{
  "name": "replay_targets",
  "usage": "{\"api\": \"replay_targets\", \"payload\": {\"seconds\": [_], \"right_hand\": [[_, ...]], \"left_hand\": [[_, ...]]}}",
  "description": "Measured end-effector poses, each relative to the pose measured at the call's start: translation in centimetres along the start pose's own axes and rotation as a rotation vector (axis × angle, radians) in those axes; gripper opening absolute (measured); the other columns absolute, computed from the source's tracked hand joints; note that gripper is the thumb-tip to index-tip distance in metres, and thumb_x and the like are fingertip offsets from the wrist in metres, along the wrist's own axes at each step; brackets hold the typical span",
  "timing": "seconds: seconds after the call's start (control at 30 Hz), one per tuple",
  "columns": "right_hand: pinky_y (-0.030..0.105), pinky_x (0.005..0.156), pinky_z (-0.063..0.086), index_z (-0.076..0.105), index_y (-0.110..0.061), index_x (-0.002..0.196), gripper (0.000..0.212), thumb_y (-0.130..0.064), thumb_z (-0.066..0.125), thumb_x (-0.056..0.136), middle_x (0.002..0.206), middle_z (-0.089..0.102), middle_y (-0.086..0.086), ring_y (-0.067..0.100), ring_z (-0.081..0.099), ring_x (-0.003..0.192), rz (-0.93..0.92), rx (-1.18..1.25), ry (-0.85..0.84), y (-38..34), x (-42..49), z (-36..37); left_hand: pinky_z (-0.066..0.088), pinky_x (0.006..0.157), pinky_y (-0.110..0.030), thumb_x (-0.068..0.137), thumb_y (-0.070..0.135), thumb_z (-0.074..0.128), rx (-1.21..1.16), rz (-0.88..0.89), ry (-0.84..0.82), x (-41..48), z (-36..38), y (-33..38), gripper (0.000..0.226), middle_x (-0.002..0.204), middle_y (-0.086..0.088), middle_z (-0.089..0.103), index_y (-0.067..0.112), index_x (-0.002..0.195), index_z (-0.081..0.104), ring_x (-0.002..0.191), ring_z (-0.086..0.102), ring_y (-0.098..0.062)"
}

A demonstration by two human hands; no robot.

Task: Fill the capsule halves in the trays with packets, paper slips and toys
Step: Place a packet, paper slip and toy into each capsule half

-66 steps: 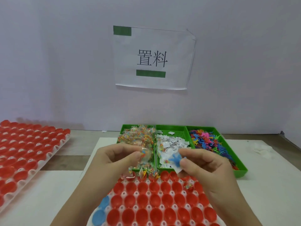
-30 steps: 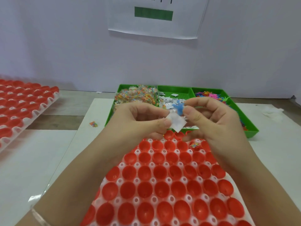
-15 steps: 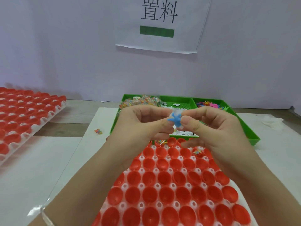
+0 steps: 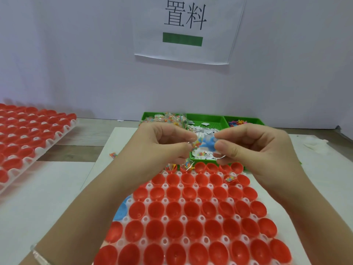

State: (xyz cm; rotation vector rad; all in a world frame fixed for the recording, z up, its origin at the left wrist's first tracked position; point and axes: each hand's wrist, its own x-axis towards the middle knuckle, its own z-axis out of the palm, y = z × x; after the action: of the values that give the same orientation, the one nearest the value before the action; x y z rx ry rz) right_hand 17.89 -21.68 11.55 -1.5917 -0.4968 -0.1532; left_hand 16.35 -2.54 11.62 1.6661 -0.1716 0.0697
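White tabletop [image 4: 57, 188] carries a white plastic tray [image 4: 180, 185] of open red capsule halves [image 4: 191, 228], and above its far rows a small blue splayed plastic toy [image 4: 207, 143] is bunched against a clear packet of coloured beads [image 4: 196, 144]; so loose a bundle could well spring apart on release and miss its cup. Left hand [image 4: 162, 144] pinches the packet side, right hand [image 4: 254, 148] the toy side, fingers curled close
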Motion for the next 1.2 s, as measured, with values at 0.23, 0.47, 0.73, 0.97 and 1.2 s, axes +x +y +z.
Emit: {"api": "replay_targets", "payload": {"seconds": [0.23, 0.47, 0.73, 0.97, 1.2], "right_hand": [[0.028, 0.061, 0.059, 0.077, -0.033, 0.079, 0.015, -0.031, 0.076, 0.064, 0.078, 0.075, -0.001, 0.014, 0.072, 0.07, -0.046, -0.179, -0.108, 0.6, 0.0, -0.4], [0.027, 0.056, 0.057, 0.076, -0.022, 0.082, 0.01, -0.017, 0.076, 0.074, 0.078, 0.073, 0.003, 0.019, 0.069, 0.066, -0.015, -0.21, -0.175, 0.7, 0.0, -0.1], [0.029, 0.057, 0.058, 0.075, -0.027, 0.085, 0.019, -0.013, 0.079, 0.073, 0.077, 0.071, 0.002, 0.018, 0.069, 0.068, -0.014, -0.207, -0.123, 0.8, -0.2, 0.1], [0.03, 0.056, 0.059, 0.072, -0.014, 0.107, 0.026, -0.015, 0.07, 0.081, 0.089, 0.075, 0.008, 0.023, 0.074, 0.081, 0.148, 0.004, -0.169, 0.7, -0.1, 0.2], [0.025, 0.058, 0.057, 0.076, -0.021, 0.099, 0.037, -0.027, 0.078, 0.063, 0.089, 0.076, 0.01, 0.024, 0.074, 0.081, 0.174, 0.121, -0.143, 0.5, -0.5, -0.3]], "left_hand": [[0.056, 0.066, -0.017, 0.085, -0.004, 0.065, 0.053, 0.014, -0.071, -0.3, -0.3, 0.6, 0.025, 0.084, -0.012, 0.074, 0.018, 0.084, 0.077, 0.072, 0.069, -0.01], [0.06, 0.074, -0.029, 0.085, -0.004, 0.064, 0.13, -0.025, -0.016, -0.1, 0.2, -0.1, 0.027, 0.081, -0.007, 0.075, 0.02, 0.084, 0.077, 0.077, 0.07, -0.018], [0.056, 0.066, -0.02, 0.071, 0.017, 0.081, 0.197, -0.012, -0.092, -0.4, 0.3, -0.1, 0.019, 0.075, 0.004, 0.074, 0.028, 0.087, 0.077, 0.069, 0.071, -0.013], [0.055, 0.059, -0.019, 0.061, 0.025, 0.08, -0.088, 0.01, -0.047, -0.2, 0.8, -0.4, 0.028, 0.079, -0.009, 0.075, 0.012, 0.085, 0.078, 0.071, 0.073, -0.016], [0.058, 0.06, -0.023, 0.069, 0.014, 0.073, -0.189, 0.042, -0.038, -0.5, 1.6, -0.3, 0.02, 0.075, -0.01, 0.075, 0.006, 0.088, 0.075, 0.067, 0.072, -0.016]]}}
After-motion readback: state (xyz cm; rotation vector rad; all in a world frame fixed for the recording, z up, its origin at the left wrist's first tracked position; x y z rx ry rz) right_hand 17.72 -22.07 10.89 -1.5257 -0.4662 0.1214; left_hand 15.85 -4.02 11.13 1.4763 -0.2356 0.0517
